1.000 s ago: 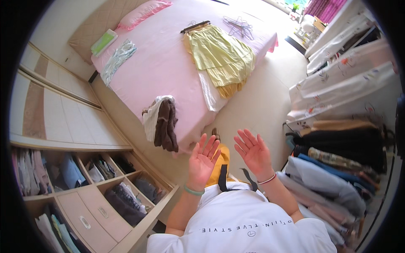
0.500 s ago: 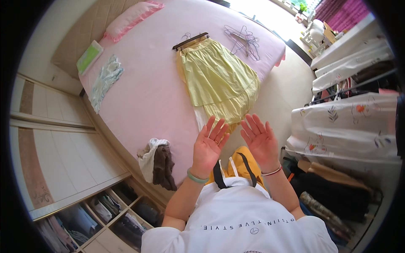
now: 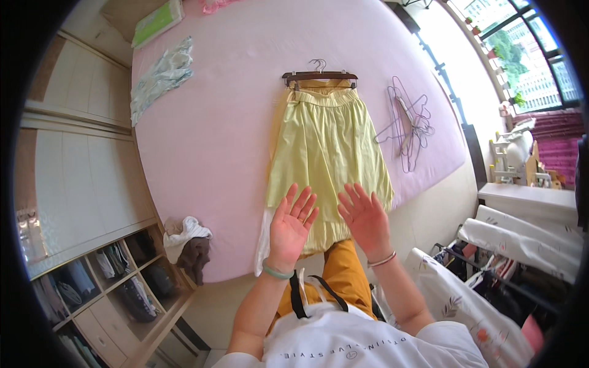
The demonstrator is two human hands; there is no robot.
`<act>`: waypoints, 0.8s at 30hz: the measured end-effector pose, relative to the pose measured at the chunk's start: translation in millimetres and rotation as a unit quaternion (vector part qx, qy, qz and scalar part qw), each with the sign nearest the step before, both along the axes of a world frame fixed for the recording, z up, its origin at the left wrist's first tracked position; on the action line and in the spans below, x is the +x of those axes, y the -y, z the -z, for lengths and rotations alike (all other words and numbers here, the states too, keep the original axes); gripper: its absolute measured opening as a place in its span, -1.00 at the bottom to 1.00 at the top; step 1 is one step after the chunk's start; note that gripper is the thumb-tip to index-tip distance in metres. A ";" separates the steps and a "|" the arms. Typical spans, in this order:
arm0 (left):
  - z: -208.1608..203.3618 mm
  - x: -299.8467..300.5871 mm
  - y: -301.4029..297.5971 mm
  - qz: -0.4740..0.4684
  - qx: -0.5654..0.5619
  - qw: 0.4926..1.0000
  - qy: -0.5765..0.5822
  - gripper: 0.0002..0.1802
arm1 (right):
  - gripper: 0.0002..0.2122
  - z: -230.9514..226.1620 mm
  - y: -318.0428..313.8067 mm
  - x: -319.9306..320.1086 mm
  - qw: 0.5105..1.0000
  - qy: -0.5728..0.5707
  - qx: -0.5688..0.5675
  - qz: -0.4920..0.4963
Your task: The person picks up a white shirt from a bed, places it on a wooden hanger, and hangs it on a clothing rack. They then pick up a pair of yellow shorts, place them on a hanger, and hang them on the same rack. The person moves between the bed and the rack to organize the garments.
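Observation:
My left hand (image 3: 289, 236) is raised palm up with the fingers spread, and it holds nothing. Beside it, my right hand (image 3: 366, 224) is also palm up, open and bare of any object. Beyond both hands a yellow-green skirt (image 3: 322, 147) lies on the pink bed sheet (image 3: 227, 141), its hem hanging toward me. A dark wooden clip hanger (image 3: 320, 77) is at its waistband, with more than one hook showing. Under the skirt, edges of a tan garment and a white one (image 3: 264, 242) peek out on the left.
Several loose wire hangers (image 3: 410, 129) lie tangled right of the skirt. White and brown clothes (image 3: 189, 242) hang over the bed's near left corner. A pale crumpled garment (image 3: 164, 76) and a green package (image 3: 157, 23) lie far left. Open shelves (image 3: 101, 276) stand left, a covered clothes rack (image 3: 457, 306) right.
The view has turned to the right, so the skirt now lies more squarely ahead and the window shows. Both hands stay raised and spread.

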State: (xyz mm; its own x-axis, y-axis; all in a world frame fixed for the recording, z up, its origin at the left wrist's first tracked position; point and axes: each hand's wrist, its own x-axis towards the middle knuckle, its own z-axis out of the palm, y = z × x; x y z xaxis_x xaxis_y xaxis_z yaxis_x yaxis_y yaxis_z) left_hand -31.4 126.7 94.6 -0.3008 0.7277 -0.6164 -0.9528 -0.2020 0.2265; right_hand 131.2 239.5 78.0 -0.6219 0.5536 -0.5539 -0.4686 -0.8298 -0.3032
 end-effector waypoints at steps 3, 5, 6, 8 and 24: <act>45.6 -9.0 -74.0 -0.019 -0.001 1.000 0.002 -0.58 | -0.49 45.3 -99.5 -24.4 0.998 0.030 0.041 -0.033; 86.3 -23.4 -125.7 -0.025 -0.004 1.000 0.005 -0.58 | -0.50 84.8 -166.8 -43.2 0.996 0.055 0.060 -0.037; 107.2 -32.0 -151.2 -0.031 -0.003 1.000 0.005 -0.58 | -0.52 113.2 -199.1 -49.2 0.995 0.055 0.076 -0.040; 147.0 -47.8 -196.5 -0.040 -0.033 0.999 -0.011 -0.57 | -0.53 165.5 -258.4 -66.3 0.992 0.108 0.067 -0.020; 336.9 -188.8 -332.9 0.067 -0.332 0.829 -0.445 -0.63 | -0.44 349.0 -436.3 -148.3 0.832 0.451 0.305 -0.106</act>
